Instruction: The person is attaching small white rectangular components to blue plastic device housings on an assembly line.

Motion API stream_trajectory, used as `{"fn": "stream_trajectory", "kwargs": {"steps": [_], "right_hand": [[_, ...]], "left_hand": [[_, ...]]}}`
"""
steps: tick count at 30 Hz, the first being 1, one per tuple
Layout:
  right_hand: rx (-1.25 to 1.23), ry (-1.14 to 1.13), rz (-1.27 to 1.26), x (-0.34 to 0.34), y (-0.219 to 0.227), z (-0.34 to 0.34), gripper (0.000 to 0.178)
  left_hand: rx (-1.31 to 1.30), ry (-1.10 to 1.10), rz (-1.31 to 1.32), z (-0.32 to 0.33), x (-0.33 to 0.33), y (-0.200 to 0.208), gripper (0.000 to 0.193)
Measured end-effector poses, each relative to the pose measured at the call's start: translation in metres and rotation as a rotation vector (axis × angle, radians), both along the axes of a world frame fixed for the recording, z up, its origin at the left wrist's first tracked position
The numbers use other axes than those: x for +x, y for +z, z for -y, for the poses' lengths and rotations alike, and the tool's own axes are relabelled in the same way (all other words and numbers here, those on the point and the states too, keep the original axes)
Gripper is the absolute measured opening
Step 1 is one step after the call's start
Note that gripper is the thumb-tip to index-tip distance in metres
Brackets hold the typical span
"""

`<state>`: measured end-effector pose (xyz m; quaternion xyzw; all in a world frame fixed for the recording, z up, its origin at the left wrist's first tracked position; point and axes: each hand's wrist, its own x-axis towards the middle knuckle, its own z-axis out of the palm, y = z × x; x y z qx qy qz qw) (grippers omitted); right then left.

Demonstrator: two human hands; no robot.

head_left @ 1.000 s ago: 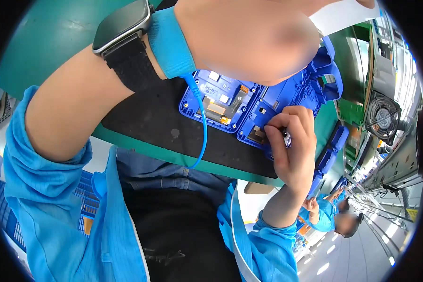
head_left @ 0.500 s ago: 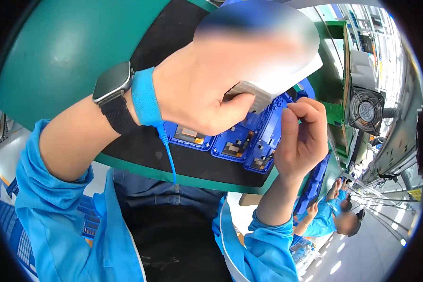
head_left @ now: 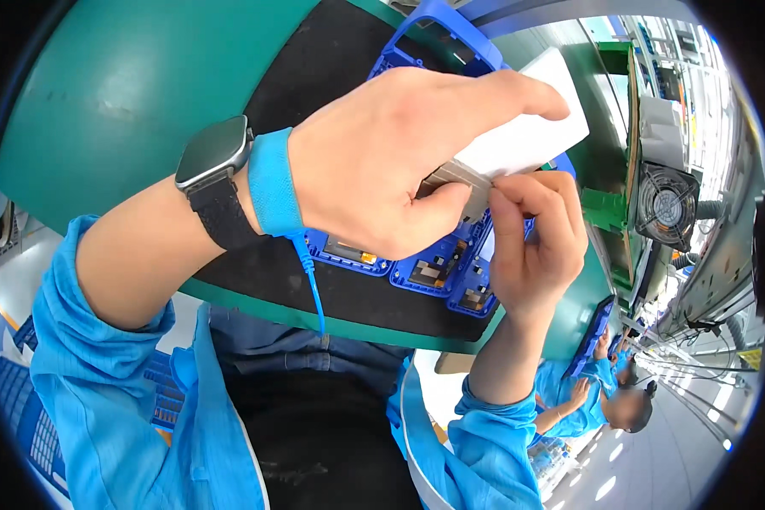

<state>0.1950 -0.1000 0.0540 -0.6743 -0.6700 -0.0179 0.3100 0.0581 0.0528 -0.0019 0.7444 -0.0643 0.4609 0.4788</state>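
My left hand [head_left: 382, 157] is closed on a white sheet [head_left: 540, 132], with the thumb underneath and the fingers across its top. Grey strips [head_left: 478, 194] show along the sheet's near edge, beside the thumb. My right hand [head_left: 540, 242] pinches at that edge with thumb and forefinger; whatever sits between the fingertips is too small to make out. Beneath both hands lie several blue plastic housings [head_left: 397, 278] with dark and copper-coloured parts inside, partly covered by the hands. A watch [head_left: 214, 153] and a light-blue wrist strap [head_left: 274, 183] with a coiled cord are on my left wrist.
The housings rest on a black mat [head_left: 255, 270] over a green table [head_left: 144, 93]. A blue frame with a handle [head_left: 450, 19] stands at the far side. At right are a fan [head_left: 667, 204] and a person in blue [head_left: 582, 404] near a long blue part [head_left: 590, 337].
My right hand has moved slightly up and left, its fingertips now at the sheet's edge. The long blue part at right has shifted away toward the other person.
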Motion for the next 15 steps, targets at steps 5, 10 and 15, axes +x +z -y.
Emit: {"fn": "stream_trajectory", "kwargs": {"steps": [5,10,15], "right_hand": [[-0.114,0.032,0.026,-0.002,0.002,0.002,0.017],[-0.186,0.022,0.039,-0.004,-0.002,-0.002,0.016],[-0.132,-0.178,0.075,-0.008,-0.011,-0.007,0.011]], "left_hand": [[-0.017,-0.079,-0.132,0.001,-0.003,0.000,0.069],[0.032,-0.061,-0.146,0.002,-0.001,-0.004,0.072],[0.105,0.075,-0.123,0.007,0.001,-0.005,0.071]]}}
